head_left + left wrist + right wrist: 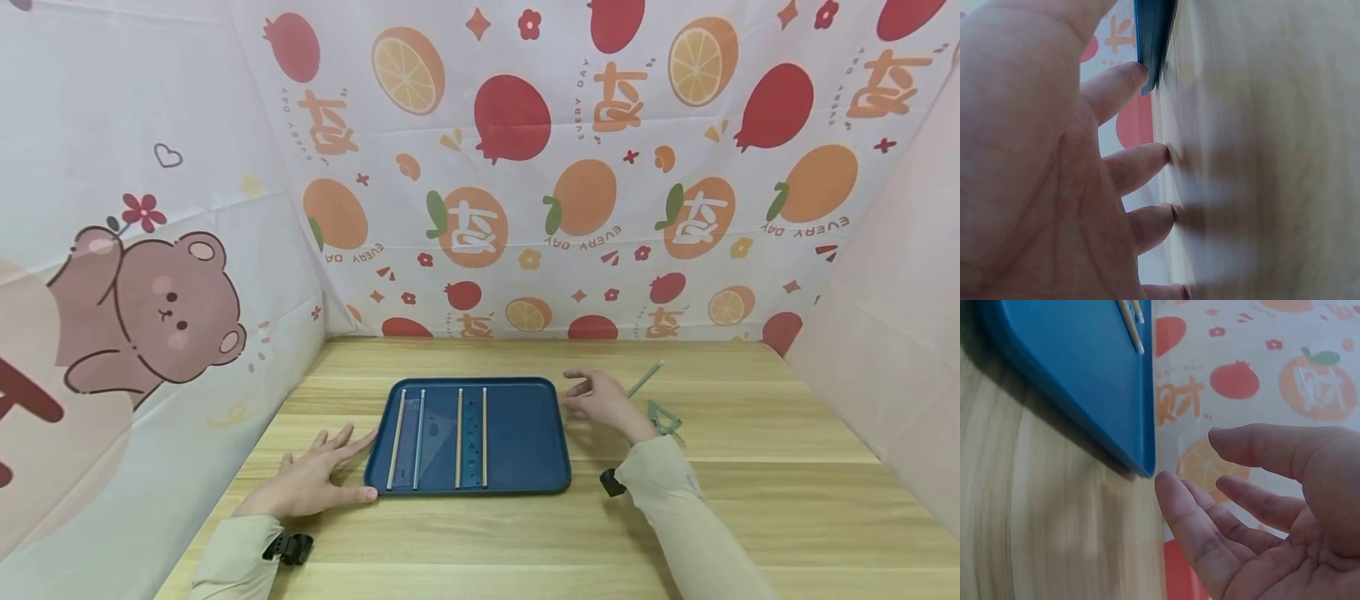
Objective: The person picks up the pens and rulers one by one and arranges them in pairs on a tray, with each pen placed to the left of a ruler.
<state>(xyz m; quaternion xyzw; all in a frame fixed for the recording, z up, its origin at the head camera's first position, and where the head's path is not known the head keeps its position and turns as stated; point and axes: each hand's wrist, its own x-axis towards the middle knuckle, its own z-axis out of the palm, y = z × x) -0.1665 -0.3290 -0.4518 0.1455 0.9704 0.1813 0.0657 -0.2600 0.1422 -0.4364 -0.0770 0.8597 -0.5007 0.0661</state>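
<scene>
A dark blue tray [525, 433] lies on the wooden table and holds several thin sticks [483, 433] and clear rulers [470, 442]. My left hand [318, 477] lies flat on the table at the tray's left front corner, fingers spread, thumb and forefinger touching its edge [1154, 37]. My right hand [600, 402] hovers just right of the tray's far right corner [1144, 462], fingers relaxed and empty. A thin green pencil [645, 379] and a clear green set square [663, 417] lie on the table beyond the right hand.
Fruit-print cloth walls [570, 167] close in the table at the back and both sides; a bear picture [150, 308] is on the left. Bare wooden tabletop [787, 500] extends to the right and in front of the tray.
</scene>
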